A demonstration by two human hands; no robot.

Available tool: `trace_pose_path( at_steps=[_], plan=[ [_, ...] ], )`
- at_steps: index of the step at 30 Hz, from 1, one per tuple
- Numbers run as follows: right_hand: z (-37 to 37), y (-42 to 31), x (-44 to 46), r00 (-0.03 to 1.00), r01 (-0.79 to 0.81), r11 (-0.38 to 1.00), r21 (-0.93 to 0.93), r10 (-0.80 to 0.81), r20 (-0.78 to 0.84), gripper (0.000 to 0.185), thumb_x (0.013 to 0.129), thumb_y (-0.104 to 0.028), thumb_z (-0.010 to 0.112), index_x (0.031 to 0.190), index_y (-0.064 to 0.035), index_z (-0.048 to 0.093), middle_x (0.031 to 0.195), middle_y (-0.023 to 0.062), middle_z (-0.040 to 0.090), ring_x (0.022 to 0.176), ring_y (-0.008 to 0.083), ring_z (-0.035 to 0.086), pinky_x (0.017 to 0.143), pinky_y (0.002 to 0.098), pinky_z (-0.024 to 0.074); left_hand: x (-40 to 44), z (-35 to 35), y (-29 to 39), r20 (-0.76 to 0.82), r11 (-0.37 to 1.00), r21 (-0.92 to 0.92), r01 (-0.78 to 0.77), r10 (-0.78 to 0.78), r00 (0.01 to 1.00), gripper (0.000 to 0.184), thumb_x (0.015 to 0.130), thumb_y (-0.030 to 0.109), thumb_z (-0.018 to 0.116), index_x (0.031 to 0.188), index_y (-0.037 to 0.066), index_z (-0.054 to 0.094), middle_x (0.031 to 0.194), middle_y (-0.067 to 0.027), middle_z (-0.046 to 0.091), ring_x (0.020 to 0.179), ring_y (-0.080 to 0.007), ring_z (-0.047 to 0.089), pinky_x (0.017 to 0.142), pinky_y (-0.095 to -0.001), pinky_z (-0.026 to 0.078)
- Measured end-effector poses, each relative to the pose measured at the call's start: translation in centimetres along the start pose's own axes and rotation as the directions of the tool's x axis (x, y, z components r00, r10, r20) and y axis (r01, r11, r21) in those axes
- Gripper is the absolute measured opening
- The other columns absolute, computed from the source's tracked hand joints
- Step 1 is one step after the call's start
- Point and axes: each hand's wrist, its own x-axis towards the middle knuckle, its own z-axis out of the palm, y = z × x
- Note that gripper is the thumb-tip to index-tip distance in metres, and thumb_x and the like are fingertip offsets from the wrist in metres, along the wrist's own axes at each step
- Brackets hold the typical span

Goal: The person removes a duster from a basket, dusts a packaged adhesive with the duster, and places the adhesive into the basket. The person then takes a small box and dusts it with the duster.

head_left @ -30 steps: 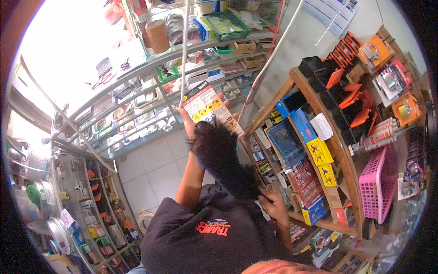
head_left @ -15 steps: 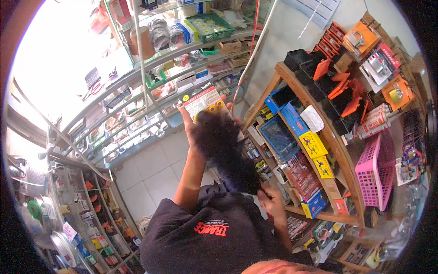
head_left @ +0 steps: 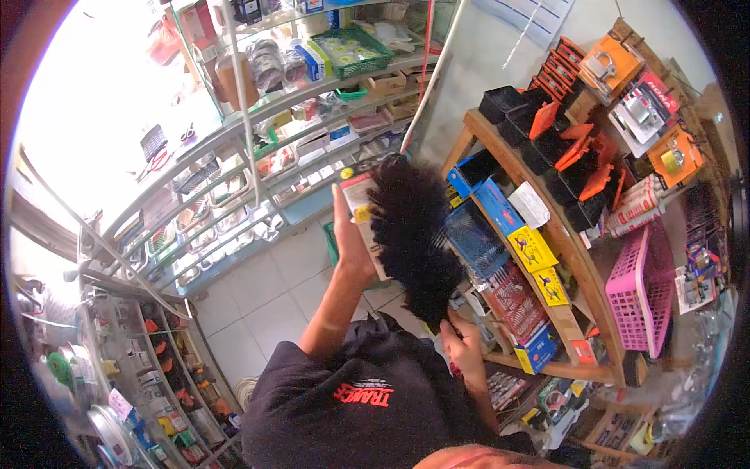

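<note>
Here, left fingers [head_left: 341, 209] hold a card [head_left: 359, 197], right fingers [head_left: 451, 336] a duster [head_left: 418, 234] (black).

The 1 head camera looked forward and down from above and behind the fingers [head_left: 451, 334], near enough for the shirt [head_left: 344, 414] to loom below them; its round view reached shelves [head_left: 301, 91] beyond and a wooden rack [head_left: 576, 252] to their right.
</note>
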Motion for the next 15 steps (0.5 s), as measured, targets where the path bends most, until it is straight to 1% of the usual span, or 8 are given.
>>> trace_pose_path(
  at_steps=[1, 3, 4, 7, 10, 13, 14, 15],
  plan=[
    [0.0, -0.6, 0.2, 0.999, 0.021, 0.999, -0.043, -0.020, 0.032, 0.029, 0.085, -0.012, 0.060, 0.110, 0.0018, 0.060, 0.066, 0.0005, 0.057, 0.059, 0.0087, 0.048, 0.054, 0.0255, 0.0404, -0.1, -0.4, -0.3, -0.083, 0.999, 0.049, 0.000, 0.004, 0.997, 0.080, 0.087, 0.066, 0.028, 0.133, 0.002, 0.037, 0.126, -0.0166, 0.050, 0.111, -0.0283, 0.052, 0.096, -0.0460, 0.042],
    [0.2, -1.3, 0.6, 0.999, 0.019, 0.998, -0.053, -0.017, 0.035, 0.027, 0.085, -0.012, 0.060, 0.109, 0.0004, 0.061, 0.065, 0.0003, 0.056, 0.058, 0.0086, 0.048, 0.053, 0.0257, 0.0400, 0.6, -3.6, -1.8, 0.131, 0.953, 0.298, 0.058, -0.102, 0.986, 0.077, 0.087, 0.065, 0.030, 0.133, 0.003, 0.039, 0.126, -0.0156, 0.050, 0.112, -0.0296, 0.052, 0.098, -0.0431, 0.041],
    [0.3, -1.5, 0.8, 1.000, -0.005, 1.000, -0.017, 0.005, 0.003, 0.027, 0.085, -0.012, 0.060, 0.109, -0.0003, 0.061, 0.065, 0.0003, 0.056, 0.058, 0.0086, 0.048, 0.053, 0.0261, 0.0404, -0.9, -0.4, -1.3, 0.216, 0.993, -0.100, 0.062, -0.039, 0.976, 0.076, 0.086, 0.064, 0.033, 0.133, 0.005, 0.040, 0.127, -0.0158, 0.050, 0.111, -0.0301, 0.053, 0.099, -0.0472, 0.039],
    [1.0, -2.3, 1.7, 0.999, 0.043, 0.999, -0.014, -0.042, 0.025, 0.022, 0.087, -0.013, 0.057, 0.105, -0.0017, 0.061, 0.060, -0.0014, 0.050, 0.051, 0.0063, 0.043, 0.047, 0.0246, 0.0353, -1.0, -0.3, -0.4, 0.092, 0.992, -0.125, 0.019, -0.008, 0.996, 0.063, 0.092, 0.050, 0.034, 0.137, 0.008, 0.032, 0.133, -0.0177, 0.043, 0.118, -0.0326, 0.047, 0.100, -0.0474, 0.037],
    [1.6, -1.7, 2.9, 0.983, 0.167, 0.985, -0.036, -0.164, 0.085, 0.017, 0.090, -0.012, 0.053, 0.100, 0.0001, 0.059, 0.052, -0.0042, 0.039, 0.042, 0.0038, 0.035, 0.038, 0.0222, 0.0270, -0.8, -1.7, -0.9, 0.331, 0.995, 0.031, -0.099, 0.083, 0.940, 0.062, 0.092, 0.052, 0.032, 0.136, 0.008, 0.035, 0.136, -0.0154, 0.040, 0.118, -0.0322, 0.047, 0.103, -0.0469, 0.034],
    [3.0, -3.4, 3.6, 0.986, 0.147, 0.989, -0.017, -0.146, 0.078, 0.020, 0.090, -0.012, 0.053, 0.103, 0.0002, 0.060, 0.052, -0.0038, 0.040, 0.041, 0.0041, 0.035, 0.038, 0.0221, 0.0274, -1.5, 0.1, 0.6, 0.228, 0.966, -0.253, 0.046, 0.014, 0.974, 0.068, 0.090, 0.052, 0.037, 0.139, 0.005, 0.028, 0.138, -0.0195, 0.037, 0.118, -0.0352, 0.046, 0.103, -0.0490, 0.033],
    [3.2, -3.9, 3.7, 0.984, 0.152, 0.988, -0.042, -0.147, 0.103, 0.019, 0.090, -0.012, 0.053, 0.102, 0.0002, 0.060, 0.052, -0.0037, 0.041, 0.041, 0.0042, 0.034, 0.038, 0.0221, 0.0275, -0.5, -0.7, 0.0, -0.084, 0.922, 0.274, -0.273, 0.305, 0.948, 0.078, 0.086, 0.062, 0.035, 0.139, 0.005, 0.029, 0.136, -0.0183, 0.040, 0.118, -0.0337, 0.046, 0.100, -0.0528, 0.036],
    [3.4, -4.3, 3.9, 0.981, 0.156, 0.986, -0.067, -0.147, 0.129, 0.018, 0.090, -0.012, 0.053, 0.101, 0.0001, 0.060, 0.052, -0.0036, 0.041, 0.041, 0.0044, 0.034, 0.038, 0.0221, 0.0275, -1.2, -1.1, 0.0, 0.235, 0.995, 0.003, -0.103, 0.100, 0.967, 0.074, 0.088, 0.061, 0.030, 0.136, 0.005, 0.035, 0.131, -0.0180, 0.046, 0.116, -0.0330, 0.049, 0.100, -0.0470, 0.037]
  ],
)
